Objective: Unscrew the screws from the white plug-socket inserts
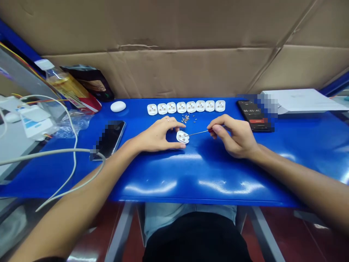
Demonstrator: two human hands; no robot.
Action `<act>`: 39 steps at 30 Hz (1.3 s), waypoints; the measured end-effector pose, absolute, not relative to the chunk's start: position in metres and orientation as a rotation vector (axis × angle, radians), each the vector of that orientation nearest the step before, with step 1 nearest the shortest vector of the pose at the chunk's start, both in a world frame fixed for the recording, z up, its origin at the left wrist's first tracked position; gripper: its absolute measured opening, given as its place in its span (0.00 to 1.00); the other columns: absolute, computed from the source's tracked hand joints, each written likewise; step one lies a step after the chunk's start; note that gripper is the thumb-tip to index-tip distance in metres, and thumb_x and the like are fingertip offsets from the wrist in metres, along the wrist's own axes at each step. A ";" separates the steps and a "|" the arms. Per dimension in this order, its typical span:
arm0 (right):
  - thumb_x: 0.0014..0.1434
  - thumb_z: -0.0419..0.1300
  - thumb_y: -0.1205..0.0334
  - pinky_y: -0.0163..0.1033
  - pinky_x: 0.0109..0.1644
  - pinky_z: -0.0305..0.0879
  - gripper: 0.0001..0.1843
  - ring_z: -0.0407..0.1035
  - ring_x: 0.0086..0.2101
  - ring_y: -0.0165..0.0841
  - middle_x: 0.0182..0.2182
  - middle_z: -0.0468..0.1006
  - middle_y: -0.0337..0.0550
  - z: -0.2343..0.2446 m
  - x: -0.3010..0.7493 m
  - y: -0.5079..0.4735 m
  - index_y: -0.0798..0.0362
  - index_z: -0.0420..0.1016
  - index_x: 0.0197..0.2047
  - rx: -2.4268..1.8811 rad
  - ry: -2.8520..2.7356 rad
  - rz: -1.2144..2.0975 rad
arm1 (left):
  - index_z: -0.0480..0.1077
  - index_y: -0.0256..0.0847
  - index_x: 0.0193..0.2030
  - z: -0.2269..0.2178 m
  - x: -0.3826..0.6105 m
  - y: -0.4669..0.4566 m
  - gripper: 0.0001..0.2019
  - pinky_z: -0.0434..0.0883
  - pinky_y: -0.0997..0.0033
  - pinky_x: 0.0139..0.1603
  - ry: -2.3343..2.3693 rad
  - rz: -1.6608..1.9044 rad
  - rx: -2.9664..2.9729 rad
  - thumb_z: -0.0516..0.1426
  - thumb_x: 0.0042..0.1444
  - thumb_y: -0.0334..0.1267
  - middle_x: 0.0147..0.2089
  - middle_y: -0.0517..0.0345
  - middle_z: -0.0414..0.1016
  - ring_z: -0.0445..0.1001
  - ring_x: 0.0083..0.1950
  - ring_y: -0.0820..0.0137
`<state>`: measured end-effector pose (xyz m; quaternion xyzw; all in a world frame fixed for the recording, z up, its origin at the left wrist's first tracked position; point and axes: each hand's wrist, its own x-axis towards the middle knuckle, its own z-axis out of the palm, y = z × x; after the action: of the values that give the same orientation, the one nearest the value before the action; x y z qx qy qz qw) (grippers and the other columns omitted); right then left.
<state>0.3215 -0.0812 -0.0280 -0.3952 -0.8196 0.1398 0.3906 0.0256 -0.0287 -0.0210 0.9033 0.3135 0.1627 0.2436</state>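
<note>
My left hand [158,136] pinches a white plug part [182,137] against the blue table [191,174], thumb below and fingers curled above it. My right hand [231,136] grips a small red-handled screwdriver [200,133] whose thin shaft points left, tip on the plug part. A small pile of tiny screws [187,118] lies just behind the plug. Behind that stands a row of several white plug parts [186,107].
A phone with a timer [253,114] lies at the right, another phone [110,140] at the left with a white cable [65,156] running by it. A white earbud case [118,106], bottle [65,85], white box [302,100] and cardboard wall [174,54] stand behind.
</note>
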 end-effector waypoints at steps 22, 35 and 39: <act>0.73 0.59 0.52 0.42 0.33 0.71 0.12 0.75 0.25 0.35 0.27 0.83 0.38 -0.026 0.317 -0.076 0.47 0.77 0.38 -1.158 -2.069 0.309 | 0.75 0.43 0.64 -0.023 0.030 -0.033 0.22 0.71 0.57 0.61 0.715 0.384 2.470 0.61 0.71 0.53 0.58 0.48 0.80 0.77 0.58 0.57; 0.71 0.61 0.55 0.48 0.43 0.78 0.07 0.81 0.38 0.42 0.41 0.87 0.44 -0.023 0.327 -0.072 0.45 0.77 0.49 -0.968 -2.278 0.267 | 0.74 0.45 0.65 -0.022 0.025 -0.030 0.22 0.71 0.59 0.60 0.697 0.381 2.460 0.60 0.71 0.52 0.58 0.49 0.79 0.77 0.57 0.57; 0.71 0.59 0.60 0.47 0.43 0.79 0.06 0.81 0.38 0.40 0.41 0.86 0.44 -0.026 0.323 -0.074 0.45 0.77 0.49 -0.981 -2.232 0.211 | 0.73 0.44 0.65 -0.024 0.025 -0.030 0.21 0.72 0.60 0.60 0.686 0.417 2.462 0.61 0.71 0.50 0.59 0.49 0.78 0.77 0.58 0.59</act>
<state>0.3230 -0.0744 -0.0262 -0.3768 -0.8577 0.0813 0.3404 0.0251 -0.0296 -0.0236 0.9148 0.2550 0.1549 0.2724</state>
